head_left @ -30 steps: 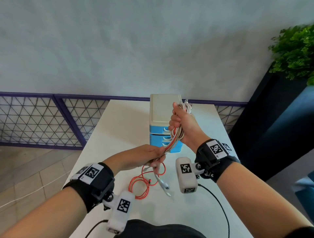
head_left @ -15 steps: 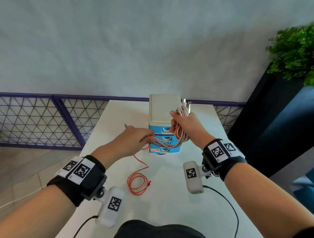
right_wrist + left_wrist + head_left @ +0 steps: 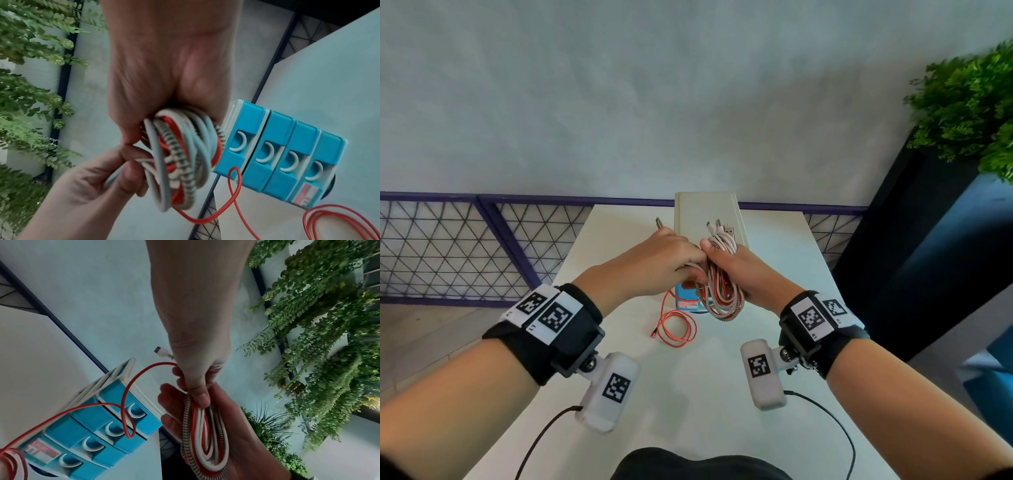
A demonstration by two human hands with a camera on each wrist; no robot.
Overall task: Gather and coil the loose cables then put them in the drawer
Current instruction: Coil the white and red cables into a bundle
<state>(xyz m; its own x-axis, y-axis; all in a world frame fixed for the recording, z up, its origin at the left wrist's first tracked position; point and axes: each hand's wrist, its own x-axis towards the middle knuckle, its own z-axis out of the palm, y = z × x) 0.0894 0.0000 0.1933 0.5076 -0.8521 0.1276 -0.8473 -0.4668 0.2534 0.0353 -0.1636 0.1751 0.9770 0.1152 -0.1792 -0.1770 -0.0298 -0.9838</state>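
Observation:
My right hand (image 3: 739,270) (image 3: 164,84) grips a coiled bundle of white, red and braided cables (image 3: 722,298) (image 3: 205,434) (image 3: 180,159) in the air in front of the blue drawer unit (image 3: 705,212) (image 3: 92,443) (image 3: 287,154). Its drawers are all closed. Touching the bundle's top, my left hand (image 3: 654,263) (image 3: 195,353) (image 3: 92,186) pinches loose strands. A white plug (image 3: 162,352) sticks out past it. The red cable (image 3: 127,394) (image 3: 236,194) runs from my left hand down to a loose coil on the table (image 3: 674,329) (image 3: 339,219).
The white table (image 3: 722,394) stands against a purple mesh railing (image 3: 482,240). A dark planter with green plants (image 3: 969,113) is at the right. Black leads from the wrist cameras trail over the table's near part.
My left hand has risen from the table and moved right to meet the bundle. The white cable end has left the table, and less red cable lies there.

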